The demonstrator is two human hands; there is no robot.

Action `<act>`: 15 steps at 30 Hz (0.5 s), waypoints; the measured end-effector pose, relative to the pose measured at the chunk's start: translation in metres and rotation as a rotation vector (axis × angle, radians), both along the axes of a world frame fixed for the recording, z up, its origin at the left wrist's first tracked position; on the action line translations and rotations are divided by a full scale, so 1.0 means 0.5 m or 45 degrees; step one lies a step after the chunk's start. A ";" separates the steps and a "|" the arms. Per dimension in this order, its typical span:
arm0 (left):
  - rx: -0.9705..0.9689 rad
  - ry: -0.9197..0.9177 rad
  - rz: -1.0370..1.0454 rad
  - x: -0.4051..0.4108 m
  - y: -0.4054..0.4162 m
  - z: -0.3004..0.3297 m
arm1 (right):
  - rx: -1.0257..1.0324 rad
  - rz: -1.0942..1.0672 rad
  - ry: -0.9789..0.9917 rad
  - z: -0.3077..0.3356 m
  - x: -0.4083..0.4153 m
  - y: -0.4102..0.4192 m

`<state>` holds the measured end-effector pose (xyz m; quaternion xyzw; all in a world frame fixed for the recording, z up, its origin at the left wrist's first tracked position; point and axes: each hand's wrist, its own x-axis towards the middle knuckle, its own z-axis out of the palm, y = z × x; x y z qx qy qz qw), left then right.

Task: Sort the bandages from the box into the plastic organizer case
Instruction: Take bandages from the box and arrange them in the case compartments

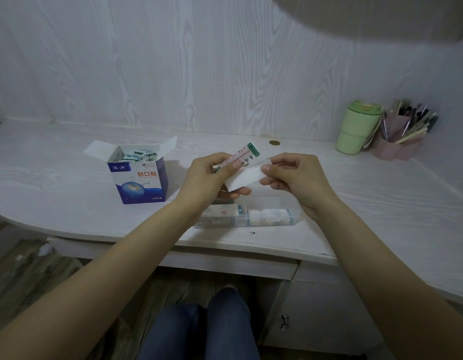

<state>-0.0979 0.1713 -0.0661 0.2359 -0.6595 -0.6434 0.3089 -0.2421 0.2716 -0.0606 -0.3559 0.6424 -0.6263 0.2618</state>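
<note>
Box (140, 178) is sitting on the left part of the white desk (355, 203), flaps standing open, blue front with red characters, more wrapped bandages (138, 155) showing inside its top; left hand (212, 175) is hovering just right of the box, above the desk, fingers curled and pinching a bandage strip (244, 154) that is sticking up and to the right, green-edged end on top; the same hand's lower fingers are also supporting a white paper piece (244, 178); right hand (295, 178) is gripping the other side of that white paper piece between thumb and curled fingers, so both hands are grasping it, held between them; cannot tell whether the paper is joined to the strip; plastic organizer case (247, 216) is lying on the desk below the hands, near the front edge, partly hidden by the left wrist, with stacked bandages filling at least two compartments; green cup (358, 128) is standing far right at the wall; pink pen holder (404, 133) full of pens is sitting just beside it, further right.
</note>
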 end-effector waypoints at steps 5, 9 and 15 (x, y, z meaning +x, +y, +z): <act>-0.001 -0.006 0.086 0.006 -0.011 -0.002 | -0.106 0.021 -0.280 -0.012 -0.028 0.019; 0.003 -0.005 0.080 0.003 -0.004 -0.001 | 0.123 -0.023 0.033 -0.022 -0.052 0.039; -0.012 -0.030 0.070 -0.008 0.005 -0.004 | 0.406 -0.099 0.470 -0.040 -0.069 0.048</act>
